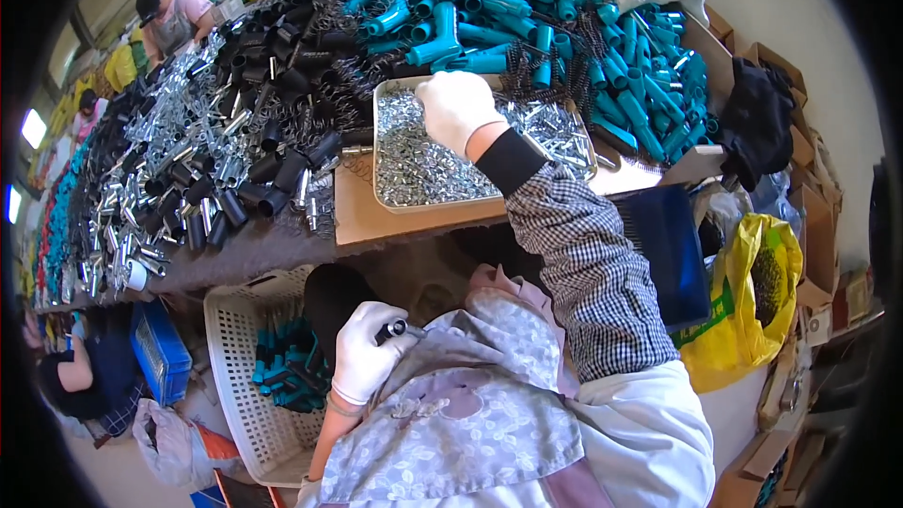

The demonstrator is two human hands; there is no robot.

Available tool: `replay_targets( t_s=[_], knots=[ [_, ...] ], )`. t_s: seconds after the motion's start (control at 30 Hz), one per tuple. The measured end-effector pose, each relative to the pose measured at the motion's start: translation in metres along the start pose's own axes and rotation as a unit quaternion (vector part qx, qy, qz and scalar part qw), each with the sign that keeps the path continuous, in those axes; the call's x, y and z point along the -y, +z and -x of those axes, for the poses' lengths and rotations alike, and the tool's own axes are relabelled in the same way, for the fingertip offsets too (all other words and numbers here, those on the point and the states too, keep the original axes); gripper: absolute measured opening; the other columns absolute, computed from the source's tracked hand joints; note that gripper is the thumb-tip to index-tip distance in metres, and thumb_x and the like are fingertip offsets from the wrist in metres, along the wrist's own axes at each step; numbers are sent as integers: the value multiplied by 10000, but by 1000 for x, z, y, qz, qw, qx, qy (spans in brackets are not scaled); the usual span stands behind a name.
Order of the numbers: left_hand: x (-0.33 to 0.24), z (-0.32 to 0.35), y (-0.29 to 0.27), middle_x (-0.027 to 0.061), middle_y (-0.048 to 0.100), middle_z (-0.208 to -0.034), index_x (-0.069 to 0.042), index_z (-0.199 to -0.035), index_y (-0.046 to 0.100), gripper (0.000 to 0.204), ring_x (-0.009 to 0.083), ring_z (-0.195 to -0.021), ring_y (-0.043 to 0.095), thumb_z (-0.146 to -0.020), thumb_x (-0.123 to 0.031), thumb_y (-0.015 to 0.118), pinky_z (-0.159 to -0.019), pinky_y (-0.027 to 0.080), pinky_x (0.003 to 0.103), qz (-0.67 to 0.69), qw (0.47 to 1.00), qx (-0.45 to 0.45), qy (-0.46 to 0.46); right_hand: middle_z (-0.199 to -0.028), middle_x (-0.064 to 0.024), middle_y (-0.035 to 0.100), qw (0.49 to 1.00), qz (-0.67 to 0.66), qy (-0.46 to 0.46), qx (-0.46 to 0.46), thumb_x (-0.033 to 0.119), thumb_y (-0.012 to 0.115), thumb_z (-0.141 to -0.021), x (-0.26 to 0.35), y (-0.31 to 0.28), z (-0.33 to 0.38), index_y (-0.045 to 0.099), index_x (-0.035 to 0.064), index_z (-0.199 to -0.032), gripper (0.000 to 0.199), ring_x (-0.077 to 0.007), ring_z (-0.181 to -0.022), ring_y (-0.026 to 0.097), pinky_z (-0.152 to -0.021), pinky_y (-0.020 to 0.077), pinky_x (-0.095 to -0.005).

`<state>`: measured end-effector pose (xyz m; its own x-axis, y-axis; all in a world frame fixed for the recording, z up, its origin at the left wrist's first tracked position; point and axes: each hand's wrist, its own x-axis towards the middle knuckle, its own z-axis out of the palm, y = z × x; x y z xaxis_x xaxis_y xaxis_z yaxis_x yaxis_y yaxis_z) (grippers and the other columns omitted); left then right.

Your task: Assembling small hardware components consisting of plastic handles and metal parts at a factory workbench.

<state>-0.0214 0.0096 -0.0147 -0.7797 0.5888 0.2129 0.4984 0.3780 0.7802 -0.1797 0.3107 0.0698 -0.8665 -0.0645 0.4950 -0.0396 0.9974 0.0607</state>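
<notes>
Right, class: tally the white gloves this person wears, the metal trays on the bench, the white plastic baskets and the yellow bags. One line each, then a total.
White gloves: 2, on the left hand, which holds a black part, and the right hand
Metal tray: 1
White plastic basket: 1
Yellow bag: 1
Total: 5
</notes>
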Motion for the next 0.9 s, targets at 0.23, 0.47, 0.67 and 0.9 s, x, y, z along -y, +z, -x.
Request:
replay_targets(
  t_s=[0.23,0.47,0.67,0.9],
  knots=[
    [13,13,0,48,670,-947,-11,-1121,639,231,118,-841,631,-906,-79,691,-742,529,262,209,962,-77,-156,-855,-131,709,954,-147,54,-256,155,621,-895,-33,-39,50,735,122,-893,118,-340,-815,706,-711,559,-426],
    [5,-3,13,125,641,-1167,44,-1471,449,537,134,-851,614,-1048,-252,597,-734,506,274,363,889,-240,-144,-930,-70,718,636,-695,333,36,-13,597,-881,39,-40,246,717,-44,-978,157,-123,-801,650,-736,540,-275],
    [4,-9,42,156,642,-1161,52,-1457,472,526,153,-867,619,-1056,-273,578,-758,489,284,414,885,-164,-134,-892,-52,671,486,-761,429,4,89,591,-972,64,-14,308,691,-26,-1072,182,-121,-806,625,-756,519,-279],
    [6,-6,41,184,632,-1220,59,-1455,449,511,199,-868,633,-1069,-258,555,-742,528,324,396,888,-202,-115,-964,-66,720,585,-722,358,91,54,568,-961,42,-12,289,707,-51,-1102,225,-115,-855,663,-794,535,-256]
  ],
)
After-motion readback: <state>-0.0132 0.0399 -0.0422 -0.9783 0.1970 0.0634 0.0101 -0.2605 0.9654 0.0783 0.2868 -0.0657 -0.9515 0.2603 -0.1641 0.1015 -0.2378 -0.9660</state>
